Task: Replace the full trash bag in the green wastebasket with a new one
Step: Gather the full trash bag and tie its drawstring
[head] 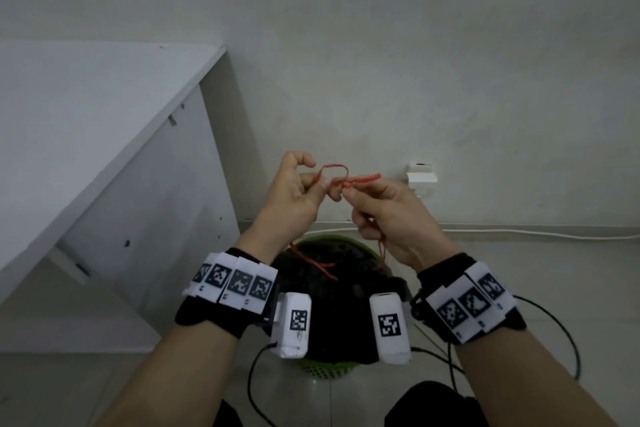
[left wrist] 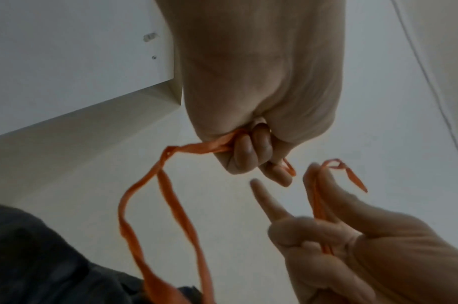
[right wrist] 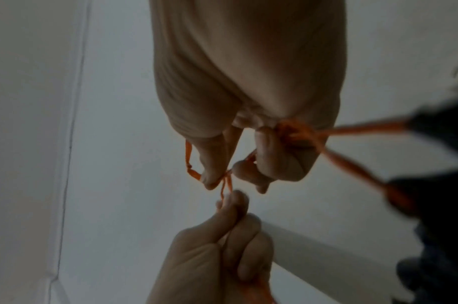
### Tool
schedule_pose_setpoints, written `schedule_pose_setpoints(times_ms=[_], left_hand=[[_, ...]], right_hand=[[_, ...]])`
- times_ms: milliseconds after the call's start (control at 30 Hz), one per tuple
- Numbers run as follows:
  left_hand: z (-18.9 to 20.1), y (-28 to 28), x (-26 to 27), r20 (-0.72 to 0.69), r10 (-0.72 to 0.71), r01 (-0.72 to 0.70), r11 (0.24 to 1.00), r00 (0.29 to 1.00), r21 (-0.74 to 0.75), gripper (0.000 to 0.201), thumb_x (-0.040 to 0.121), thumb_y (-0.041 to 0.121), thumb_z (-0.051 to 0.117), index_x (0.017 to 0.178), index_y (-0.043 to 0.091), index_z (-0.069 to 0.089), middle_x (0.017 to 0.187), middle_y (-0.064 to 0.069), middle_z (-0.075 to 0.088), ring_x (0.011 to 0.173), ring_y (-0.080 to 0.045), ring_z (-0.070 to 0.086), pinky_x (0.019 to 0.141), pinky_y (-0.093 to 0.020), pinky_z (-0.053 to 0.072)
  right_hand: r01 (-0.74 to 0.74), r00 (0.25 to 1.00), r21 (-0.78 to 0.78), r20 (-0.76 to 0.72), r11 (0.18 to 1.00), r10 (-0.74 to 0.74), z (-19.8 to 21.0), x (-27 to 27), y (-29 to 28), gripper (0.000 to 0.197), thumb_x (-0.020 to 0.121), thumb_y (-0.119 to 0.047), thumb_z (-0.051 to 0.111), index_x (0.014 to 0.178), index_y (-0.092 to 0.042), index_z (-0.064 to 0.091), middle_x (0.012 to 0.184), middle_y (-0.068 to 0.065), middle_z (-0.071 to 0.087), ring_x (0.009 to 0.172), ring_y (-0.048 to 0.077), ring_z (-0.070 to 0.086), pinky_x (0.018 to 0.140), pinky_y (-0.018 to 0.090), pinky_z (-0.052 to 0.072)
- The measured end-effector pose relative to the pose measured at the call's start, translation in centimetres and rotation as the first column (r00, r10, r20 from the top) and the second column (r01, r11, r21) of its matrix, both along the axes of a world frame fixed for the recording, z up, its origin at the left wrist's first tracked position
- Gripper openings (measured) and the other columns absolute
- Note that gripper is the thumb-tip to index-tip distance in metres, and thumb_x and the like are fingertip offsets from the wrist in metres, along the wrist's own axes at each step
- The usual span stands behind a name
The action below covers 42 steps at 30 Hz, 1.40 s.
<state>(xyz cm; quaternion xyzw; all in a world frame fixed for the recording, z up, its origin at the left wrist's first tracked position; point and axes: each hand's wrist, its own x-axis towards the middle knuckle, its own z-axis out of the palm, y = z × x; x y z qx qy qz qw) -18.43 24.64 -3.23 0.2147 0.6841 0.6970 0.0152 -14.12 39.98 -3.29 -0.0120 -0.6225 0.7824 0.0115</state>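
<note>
The green wastebasket (head: 347,240) stands on the floor below my raised hands, with a full black trash bag (head: 332,305) bulging out of it. Both red drawstrings (head: 334,168) are pulled up from the bag and crossed into a loose knot with a loop on top. My left hand (head: 320,180) pinches one strand between thumb and fingers. My right hand (head: 349,192) pinches the other strand at the knot, its free end sticking out to the right. In the left wrist view the drawstring (left wrist: 155,185) hangs as a long loop down to the bag (left wrist: 40,257). In the right wrist view, curled fingers (right wrist: 277,156) grip the strands.
A white desk (head: 86,114) with a side panel stands close on the left. On the wall behind are a white socket (head: 420,177) and a white cable (head: 519,232) along the baseboard. Black wrist cables (head: 554,322) hang near the basket. My dark-clothed knees (head: 440,406) are at the bottom.
</note>
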Motion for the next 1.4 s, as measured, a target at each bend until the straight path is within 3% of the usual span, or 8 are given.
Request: schedule_pose_setpoints(times_ms=[367,467,533,700,833,967,1133,1400], left_hand=[[0.0,-2.4,0.7,-0.052,-0.135,0.114,0.948,0.989,-0.298,0.018,0.094,0.002,0.058,0.09,0.018,0.06,0.062,0.006,0.064,0.053,-0.015,0.052,0.052,-0.028,0.046],[2.2,-2.8,0.8,-0.143,-0.253,0.199,0.929,0.957,-0.311,0.024,0.097,0.001,0.049,0.086,0.016,0.064,0.08,-0.008,0.07,0.056,-0.027,0.048,0.053,-0.042,0.046],[3.4,-2.2,0.5,-0.207,-0.278,0.192,0.914,0.938,-0.357,0.028,0.096,-0.003,0.046,0.083,0.013,0.065,0.084,-0.018,0.069,0.057,-0.021,0.051,0.055,-0.033,0.045],[2.7,-0.8,-0.2,-0.234,-0.271,0.147,0.887,0.934,-0.439,0.037,0.078,0.002,0.045,0.067,0.031,0.067,0.074,-0.023,0.066,0.065,-0.04,0.056,0.063,-0.047,0.048],[2.2,-1.2,0.3,-0.171,-0.28,0.219,0.925,0.945,-0.309,0.027,0.089,0.012,0.054,0.081,0.027,0.074,0.077,0.007,0.068,0.073,-0.015,0.057,0.071,-0.029,0.044],[1.2,-0.7,0.7,-0.268,-0.094,0.022,0.965,0.959,-0.262,0.021,0.08,0.017,0.074,0.096,0.004,0.078,0.095,-0.01,0.076,0.091,-0.028,0.071,0.087,-0.044,0.055],[1.4,-2.9,0.7,-0.238,0.083,-0.126,0.977,0.968,-0.17,0.02,0.087,0.009,0.069,0.105,0.0,0.074,0.112,-0.007,0.073,0.109,-0.009,0.067,0.098,-0.023,0.05],[0.6,-9.7,-1.2,-0.08,0.421,-0.427,0.901,0.903,-0.074,0.013,0.094,0.019,0.063,0.091,0.014,0.075,0.074,0.007,0.076,0.073,-0.012,0.072,0.086,-0.036,0.06]], right_hand=[[0.306,0.945,-0.001,0.122,0.952,-0.304,-0.7,-3.0,3.2,0.01,0.091,-0.003,0.066,0.082,-0.007,0.068,0.063,0.008,0.063,0.036,0.006,0.028,0.034,0.015,0.019],[0.059,0.964,0.399,0.214,0.915,-0.156,-1.0,-1.9,3.8,0.009,0.087,-0.006,0.071,0.079,-0.005,0.075,0.058,0.006,0.057,0.038,0.009,0.032,0.036,0.016,0.022],[-0.214,0.948,0.489,0.312,0.846,0.059,-0.7,-0.8,3.4,0.008,0.086,-0.007,0.072,0.087,-0.001,0.077,0.053,0.002,0.054,0.041,0.011,0.034,0.038,0.018,0.023],[-0.513,0.851,0.182,0.237,0.839,0.469,0.5,0.7,2.7,0.013,0.084,-0.003,0.068,0.08,-0.01,0.078,0.052,0.002,0.052,0.038,0.006,0.029,0.042,0.022,0.014],[-0.359,0.916,-0.008,0.188,0.933,0.354,0.4,0.3,2.1,0.014,0.09,0.001,0.057,0.087,-0.001,0.071,0.053,0.004,0.053,0.036,0.003,0.03,0.039,0.016,0.014],[-0.214,0.954,-0.086,0.196,0.973,0.228,0.1,-0.2,1.3,0.019,0.096,-0.001,0.052,0.087,-0.003,0.068,0.055,0.005,0.057,0.035,0.003,0.033,0.034,0.014,0.018],[0.064,0.977,-0.106,0.21,0.992,-0.04,-0.4,-1.0,3.8,0.014,0.093,0.004,0.056,0.09,0.001,0.069,0.068,0.008,0.074,0.06,0.016,0.068,0.06,0.026,0.06],[0.594,0.732,0.262,0.218,0.761,-0.646,-5.0,-1.0,16.9,0.024,0.093,0.007,0.058,0.114,0.013,0.066,0.071,0.013,0.069,0.054,0.014,0.069,0.056,0.025,0.061]])
